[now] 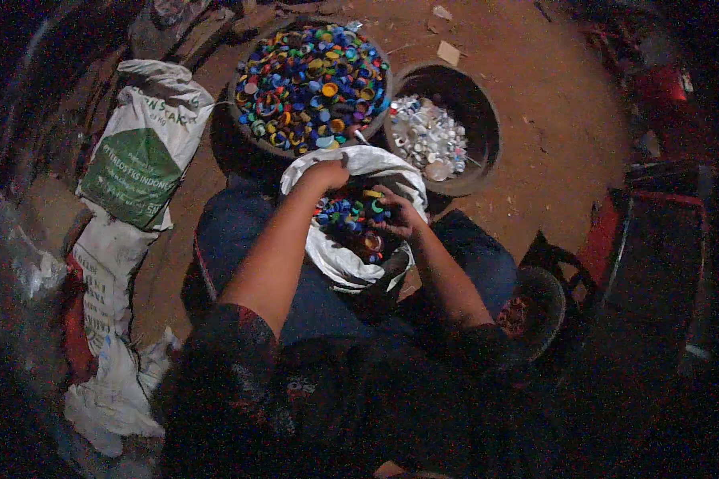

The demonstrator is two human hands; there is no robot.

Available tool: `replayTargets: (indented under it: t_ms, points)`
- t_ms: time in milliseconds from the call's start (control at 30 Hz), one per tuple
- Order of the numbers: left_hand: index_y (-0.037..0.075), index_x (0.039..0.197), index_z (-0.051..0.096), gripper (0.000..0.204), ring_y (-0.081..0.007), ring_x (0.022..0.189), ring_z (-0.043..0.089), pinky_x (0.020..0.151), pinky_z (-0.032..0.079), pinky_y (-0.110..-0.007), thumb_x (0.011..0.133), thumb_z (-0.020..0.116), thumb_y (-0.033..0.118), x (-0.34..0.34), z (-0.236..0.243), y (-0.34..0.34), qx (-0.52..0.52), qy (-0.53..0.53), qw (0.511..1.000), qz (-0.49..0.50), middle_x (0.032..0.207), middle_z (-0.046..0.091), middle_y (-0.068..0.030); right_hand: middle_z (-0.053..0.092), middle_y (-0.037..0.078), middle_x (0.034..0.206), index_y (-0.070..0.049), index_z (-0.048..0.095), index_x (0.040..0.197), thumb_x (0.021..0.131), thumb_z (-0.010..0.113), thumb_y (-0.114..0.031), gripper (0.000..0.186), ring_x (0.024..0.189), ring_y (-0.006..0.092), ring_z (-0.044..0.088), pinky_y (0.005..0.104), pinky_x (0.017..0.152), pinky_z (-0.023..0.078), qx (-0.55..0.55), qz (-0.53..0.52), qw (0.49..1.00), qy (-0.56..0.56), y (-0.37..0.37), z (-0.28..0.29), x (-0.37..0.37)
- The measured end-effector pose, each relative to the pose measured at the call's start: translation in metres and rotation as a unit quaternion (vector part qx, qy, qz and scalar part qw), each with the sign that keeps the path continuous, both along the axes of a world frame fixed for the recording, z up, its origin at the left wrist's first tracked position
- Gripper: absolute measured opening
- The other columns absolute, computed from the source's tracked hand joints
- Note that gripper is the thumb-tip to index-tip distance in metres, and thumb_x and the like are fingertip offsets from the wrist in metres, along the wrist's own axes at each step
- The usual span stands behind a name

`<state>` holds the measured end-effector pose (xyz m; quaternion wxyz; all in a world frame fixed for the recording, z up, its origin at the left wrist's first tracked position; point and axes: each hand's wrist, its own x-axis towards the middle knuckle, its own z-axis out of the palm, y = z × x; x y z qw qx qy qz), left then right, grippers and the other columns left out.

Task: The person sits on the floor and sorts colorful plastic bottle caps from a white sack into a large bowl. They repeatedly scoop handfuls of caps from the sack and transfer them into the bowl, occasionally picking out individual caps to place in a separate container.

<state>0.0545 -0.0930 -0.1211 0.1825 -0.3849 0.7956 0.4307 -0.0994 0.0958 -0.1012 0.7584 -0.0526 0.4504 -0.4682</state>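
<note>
Cupping multicolor caps (377, 209) in half-curled R hand (402, 217), inside white sack (391, 164) w/ more caps below. Bending L hand (328, 174) over sack's far rim; can't tell opening or hold, prob too dark.

The scene is dim, with the strongest light pooled over the middle and the far floor (551, 96), and a steep falloff to near-black in the corners. Where the light comes from cannot be told. The open white sack (407, 180) is the palest patch, its rim lit while its inside sinks into shadow. The right-hand basin (485, 120) has a dark inner wall, and the near dark shirt (335, 399) almost loses its folds. A small glint shows on an edge at the right (697, 351); plastic at the left (36, 275) has a dull, smeared sheen. Coloured grain speckles the dark parts, fine detail is soft around the right hand (401, 217), and straight edges bow toward the fisheye rim.
</note>
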Motion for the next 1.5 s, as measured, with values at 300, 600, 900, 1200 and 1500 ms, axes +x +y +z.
replayTargets:
  t_ms: [300,600,900,1200,1500]
  points:
    - [0.005,0.115,0.06,0.042,-0.0339,0.107,0.059,0.093,0.045,-0.044,0.08,0.049,0.025,-0.012,0.008,0.006,-0.021,0.001,0.999,-0.04,0.119,0.059,-0.0187,0.058,0.013,0.118,-0.015,0.047,0.127,0.09,0.05,-0.052,0.053,0.094,0.031,0.061,0.0453,0.071,0.055,0.012,-0.163,0.977,-0.134,0.009,0.076,0.022]
    - [0.007,0.103,0.067,0.035,-0.0304,0.098,0.064,0.086,0.05,-0.044,0.073,0.059,0.022,0.001,0.015,0.009,-0.075,0.043,0.993,-0.077,0.109,0.065,-0.0147,0.064,0.018,0.106,-0.001,0.053,0.122,0.091,0.047,-0.052,0.06,0.079,0.0279,0.068,0.0367,0.054,0.059,-0.014,-0.204,0.977,-0.067,-0.044,0.094,0.032]
    - [0.003,0.104,0.068,0.037,-0.0311,0.104,0.062,0.091,0.047,-0.041,0.075,0.054,0.02,0.01,0.054,0.001,-0.018,-0.054,0.983,-0.173,0.115,0.063,-0.018,0.068,0.004,0.09,-0.013,0.062,0.105,0.084,0.061,-0.039,0.033,0.076,0.0163,0.065,0.0248,0.051,0.051,0.028,-0.102,0.994,-0.038,-0.184,0.069,0.033]
    - [0.006,0.1,0.071,0.033,-0.0281,0.099,0.064,0.086,0.049,-0.042,0.076,0.056,0.023,0.021,0.056,0.0,-0.039,-0.086,0.973,-0.212,0.11,0.066,-0.014,0.062,0.009,0.096,-0.007,0.061,0.102,0.087,0.056,-0.024,0.023,0.082,0.0189,0.061,0.0286,0.063,0.051,-0.065,-0.052,0.983,0.163,-0.364,-0.011,0.018]
    - [0.007,0.1,0.071,0.032,-0.0281,0.099,0.065,0.085,0.05,-0.042,0.076,0.056,0.022,0.006,0.039,-0.005,-0.032,-0.078,0.97,-0.227,0.109,0.067,-0.0139,0.065,0.017,0.105,-0.007,0.058,0.12,0.067,0.079,-0.023,0.059,0.096,0.0294,0.062,0.0363,0.082,0.048,-0.169,0.176,0.55,0.799,-0.456,-0.024,-0.021]
